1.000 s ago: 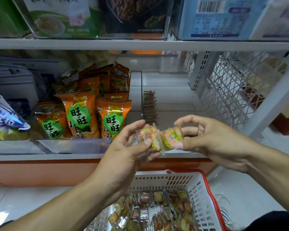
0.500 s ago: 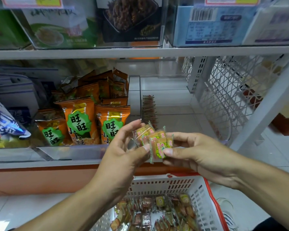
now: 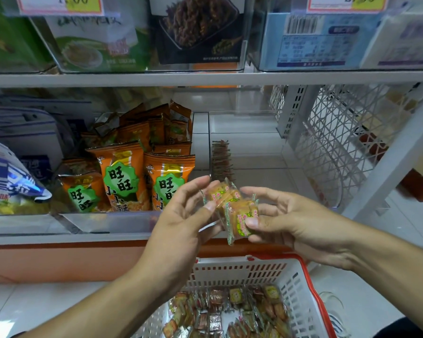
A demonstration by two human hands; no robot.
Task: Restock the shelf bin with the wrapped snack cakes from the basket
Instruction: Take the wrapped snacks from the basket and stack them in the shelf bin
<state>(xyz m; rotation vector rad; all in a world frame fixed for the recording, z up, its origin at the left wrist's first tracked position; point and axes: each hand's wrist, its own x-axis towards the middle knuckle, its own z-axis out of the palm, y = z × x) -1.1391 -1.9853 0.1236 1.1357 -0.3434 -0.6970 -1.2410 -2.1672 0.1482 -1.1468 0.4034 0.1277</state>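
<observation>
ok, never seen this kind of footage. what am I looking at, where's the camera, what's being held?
There is no robot here: it is a person's two bare hands, filmed by one wide-angle camera worn on the head, looking forward and down at a shop shelf.

The left hand and right hand each pinch wrapped snack cakes, held together in front of the shelf. Behind them sits a clear shelf bin, mostly empty, with one row of cakes standing at its left wall. Next to it on the left stand orange snack bags. Below is a white basket with a red rim, holding more wrapped cakes.
</observation>
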